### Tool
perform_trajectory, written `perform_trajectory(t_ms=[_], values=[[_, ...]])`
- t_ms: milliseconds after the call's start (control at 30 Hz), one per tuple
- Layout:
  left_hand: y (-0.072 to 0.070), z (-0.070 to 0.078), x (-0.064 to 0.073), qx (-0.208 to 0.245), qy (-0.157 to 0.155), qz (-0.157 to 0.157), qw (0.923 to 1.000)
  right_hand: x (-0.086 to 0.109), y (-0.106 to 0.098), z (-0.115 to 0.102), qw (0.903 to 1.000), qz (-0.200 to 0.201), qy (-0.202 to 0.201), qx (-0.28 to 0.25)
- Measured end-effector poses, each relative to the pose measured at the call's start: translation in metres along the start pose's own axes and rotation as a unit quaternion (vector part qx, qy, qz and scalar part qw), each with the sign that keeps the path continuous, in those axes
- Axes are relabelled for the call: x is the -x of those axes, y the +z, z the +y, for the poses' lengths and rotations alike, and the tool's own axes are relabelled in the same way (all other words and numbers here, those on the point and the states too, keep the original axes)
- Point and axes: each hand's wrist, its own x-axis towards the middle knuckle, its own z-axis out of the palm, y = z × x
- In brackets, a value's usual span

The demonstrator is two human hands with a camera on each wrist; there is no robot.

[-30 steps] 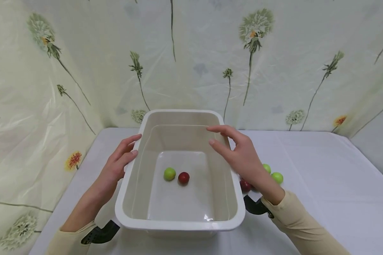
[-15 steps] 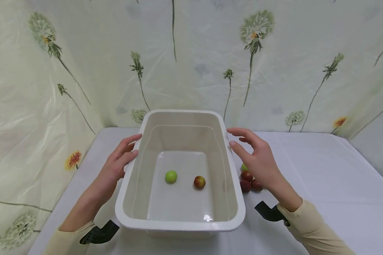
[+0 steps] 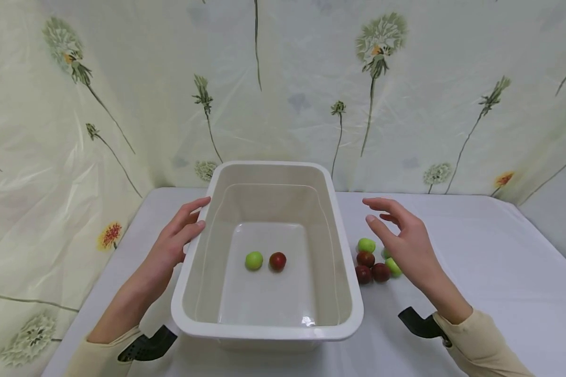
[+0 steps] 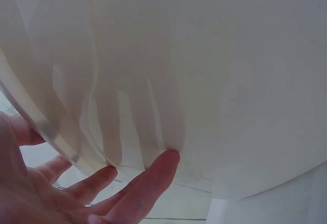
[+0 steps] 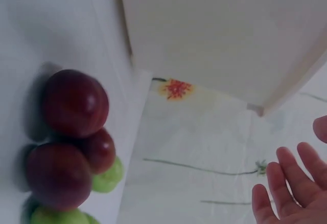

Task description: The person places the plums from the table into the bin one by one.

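Observation:
The white plastic tub point(image 3: 182, 314) stands in the middle of the table, with a green round fruit point(image 3: 253, 261) and a dark red plum point(image 3: 277, 262) on its floor. My left hand point(image 3: 174, 238) rests against the tub's left side at the rim; in the left wrist view its extended fingertips point(image 4: 166, 163) touch the outer wall. My right hand point(image 3: 407, 246) hovers right of the tub, fingers loosely bent and holding nothing. Beneath and beside it lie several dark red plums point(image 3: 381, 272) and green round fruits point(image 3: 366, 245), one partly hidden by the hand.
A white cloth covers the table point(image 3: 490, 272). Behind it hangs a sheet point(image 3: 292, 68) printed with dandelions. A black strap piece point(image 3: 420, 323) sticks out at the right cuff and another point(image 3: 148, 345) at the left.
My right hand has moved from over the tub's right rim out to the right, uncovering the fruit pile. Inside the tub the red plum rolled right, then back left. The left hand stays put.

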Motion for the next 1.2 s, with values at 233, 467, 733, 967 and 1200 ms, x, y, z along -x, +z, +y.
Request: perform_trajectory(t_ms=[233, 467, 733, 967, 1200], values=[[0.001, 0.002, 0.0, -0.004, 0.0, -0.001, 1.0, 0.011, -0.012, 0.008, 0.9997, 0.006, 0.015, 0.015], [0.001, 0.002, 0.0, -0.004, -0.004, 0.0, 1.0, 0.026, -0.02, 0.02, 0.9988, 0.007, 0.038, 0.028], [0.001, 0.002, -0.001, -0.01, -0.003, 0.002, 0.9999, 0.045, -0.023, 0.038, 0.9968, 0.011, 0.069, 0.038], [0.002, 0.002, 0.0, -0.014, -0.003, 0.005, 0.9999, 0.055, -0.025, 0.051, 0.9945, 0.024, 0.086, 0.055], [0.003, 0.002, 0.001, -0.012, -0.002, 0.006, 0.9999, 0.063, -0.031, 0.068, 0.9869, 0.036, 0.114, 0.108]])
